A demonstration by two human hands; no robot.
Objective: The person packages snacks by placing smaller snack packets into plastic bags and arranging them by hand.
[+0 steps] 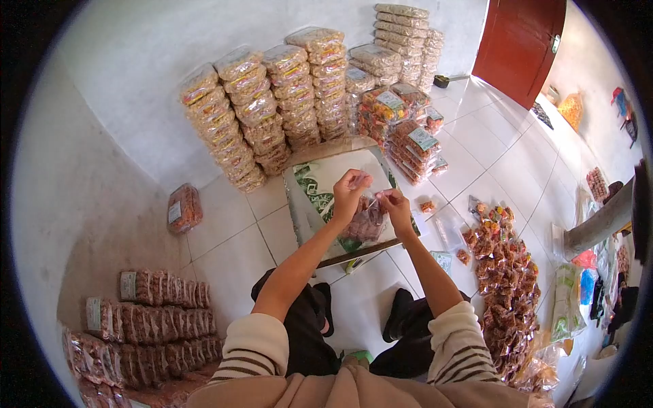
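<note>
A clear plastic bag (364, 226) of brown snack pieces rests on a low table (320, 239) with a white and green patterned top. My left hand (349, 194) is above the bag's upper left side, its fingers closed on thin clear plastic at the bag's top. On the other side, my right hand (396, 207) pinches the bag's upper right edge between thumb and fingers. Both hands are close together over the table, and the lower part of the bag lies between my wrists.
Tall stacks of packed snacks (235, 102) stand along the wall behind the table. More snack packs (415, 146) sit at its back right. Rows of brown packs (149, 319) lie at lower left, and a heap of small bags (507, 272) covers floor at right. One pack (184, 208) lies alone at left.
</note>
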